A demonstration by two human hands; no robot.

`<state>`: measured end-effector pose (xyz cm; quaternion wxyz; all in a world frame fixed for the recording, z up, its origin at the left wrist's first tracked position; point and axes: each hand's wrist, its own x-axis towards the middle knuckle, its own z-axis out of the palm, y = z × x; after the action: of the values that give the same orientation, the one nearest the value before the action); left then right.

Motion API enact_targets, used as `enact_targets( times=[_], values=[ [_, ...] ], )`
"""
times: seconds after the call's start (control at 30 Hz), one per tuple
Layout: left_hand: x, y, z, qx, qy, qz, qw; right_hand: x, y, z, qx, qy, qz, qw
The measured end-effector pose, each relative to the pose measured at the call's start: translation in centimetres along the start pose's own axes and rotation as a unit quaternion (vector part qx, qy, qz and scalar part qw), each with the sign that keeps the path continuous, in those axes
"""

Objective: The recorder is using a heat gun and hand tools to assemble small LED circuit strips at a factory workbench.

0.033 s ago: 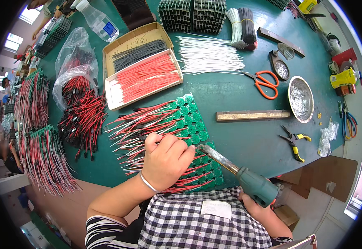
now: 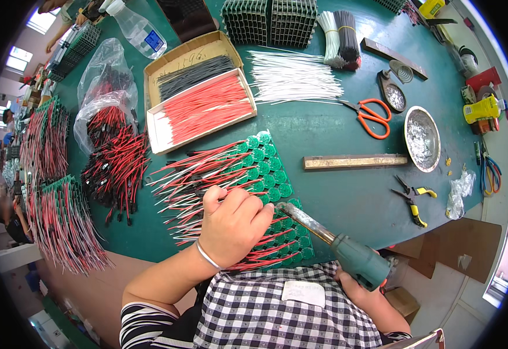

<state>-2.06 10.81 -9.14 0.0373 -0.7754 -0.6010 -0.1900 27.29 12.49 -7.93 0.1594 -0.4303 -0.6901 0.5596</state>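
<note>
My left hand [image 2: 234,227] is closed in a pinch over a panel of round green circuit boards [image 2: 280,176]; what its fingertips hold is hidden. Red, white and dark wires [image 2: 198,168] fan out leftward from the panel, some passing under that hand. In my right hand [image 2: 356,289] is a soldering iron [image 2: 356,259] with a thick green handle, its grey metal tip at the left fingertips, over the boards. Part of the right hand is hidden behind the handle.
Boxed red wires [image 2: 207,107] and loose white wires [image 2: 294,75] lie beyond the panel. To the right are a metal bar [image 2: 356,162], orange-handled scissors [image 2: 375,118], a solder bowl [image 2: 422,139] and yellow-handled pliers [image 2: 412,200]. Bagged red-black wires [image 2: 114,157] lie left.
</note>
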Motion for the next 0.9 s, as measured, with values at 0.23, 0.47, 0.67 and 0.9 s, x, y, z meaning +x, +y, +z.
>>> enact_targets(
  times=[0.23,0.47,0.67,0.9],
  values=[
    [0.2,0.2,-0.1,0.005,-0.003,0.007,1.000,-0.2,0.1,1.4,0.250,0.070,0.023,0.965],
    [0.1,0.1,0.1,-0.004,-0.002,0.014,1.000,4.7,-1.9,4.8,0.513,0.144,0.021,0.846],
    [-0.1,0.1,0.3,-0.026,0.012,0.019,0.999,5.4,-0.8,6.8,0.539,0.128,-0.025,0.832],
    [-0.6,0.2,-0.2,-0.036,-0.004,-0.003,0.999,5.8,-0.8,6.9,0.510,0.121,-0.039,0.851]
  ],
)
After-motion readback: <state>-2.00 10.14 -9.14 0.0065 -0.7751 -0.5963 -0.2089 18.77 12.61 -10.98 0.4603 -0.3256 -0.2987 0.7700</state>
